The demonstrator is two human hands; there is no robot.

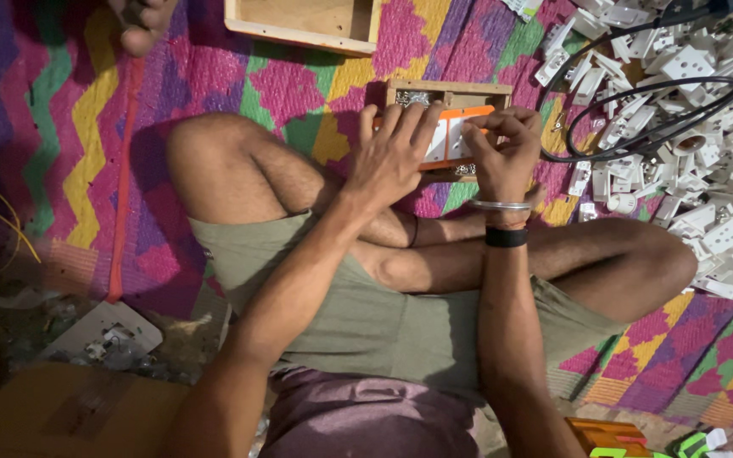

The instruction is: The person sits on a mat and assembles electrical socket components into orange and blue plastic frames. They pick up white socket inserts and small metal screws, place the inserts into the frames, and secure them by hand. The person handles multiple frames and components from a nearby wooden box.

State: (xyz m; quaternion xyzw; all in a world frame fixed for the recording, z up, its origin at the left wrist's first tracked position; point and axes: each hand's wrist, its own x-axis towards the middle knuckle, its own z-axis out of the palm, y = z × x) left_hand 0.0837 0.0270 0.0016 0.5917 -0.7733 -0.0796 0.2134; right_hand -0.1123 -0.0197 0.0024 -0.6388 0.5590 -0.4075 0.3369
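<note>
I sit cross-legged on a bright woven mat. My left hand [392, 153] lies flat over the left part of an orange-and-white switch plate [456, 140]. My right hand [502, 148] pinches the plate's right side with curled fingers. The plate rests on a small wooden box [447, 92] with small screws inside. A metal bangle and a black band circle my right wrist.
A big heap of white plastic switch and socket parts [689, 110] with black cables [638, 93] lies to the right. A larger wooden box [303, 21] stands at the top. Another person's hand [142, 25] shows at top left. Cardboard [69, 411] lies at bottom left.
</note>
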